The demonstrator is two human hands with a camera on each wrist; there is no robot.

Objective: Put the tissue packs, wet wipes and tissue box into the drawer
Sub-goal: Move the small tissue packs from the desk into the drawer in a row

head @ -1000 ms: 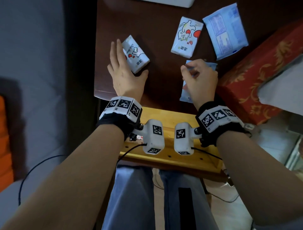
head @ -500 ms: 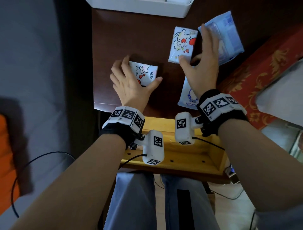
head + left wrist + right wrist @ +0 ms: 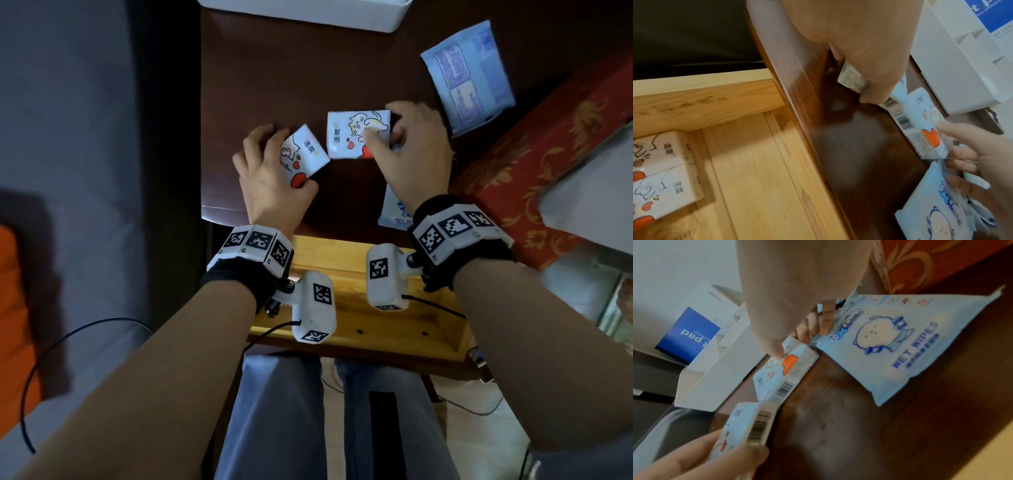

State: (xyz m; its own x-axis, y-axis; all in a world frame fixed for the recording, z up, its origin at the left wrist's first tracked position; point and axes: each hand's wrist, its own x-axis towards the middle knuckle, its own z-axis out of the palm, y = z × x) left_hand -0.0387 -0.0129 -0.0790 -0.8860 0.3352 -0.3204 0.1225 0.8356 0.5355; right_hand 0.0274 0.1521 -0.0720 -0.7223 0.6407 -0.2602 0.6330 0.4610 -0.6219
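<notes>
A: Left hand (image 3: 274,181), forearm reaching forward over the open pale wooden drawer (image 3: 346,305); how are its fingers set?

B: Curled round a small white tissue pack printed with a cartoon and red hearts (image 3: 303,156), thumb at its near edge; pack tilted, over the dark brown wooden table (image 3: 274,85).

A: Right hand (image 3: 416,154)?

B: Reaching beside it; thumb on top and fingers behind a second white cartoon tissue pack (image 3: 358,133), pinching it; the packs nearly touch; a pale blue wet wipes pouch (image 3: 900,344) lies flat under that wrist; two more tissue packs (image 3: 663,175) already lie in the drawer.
</notes>
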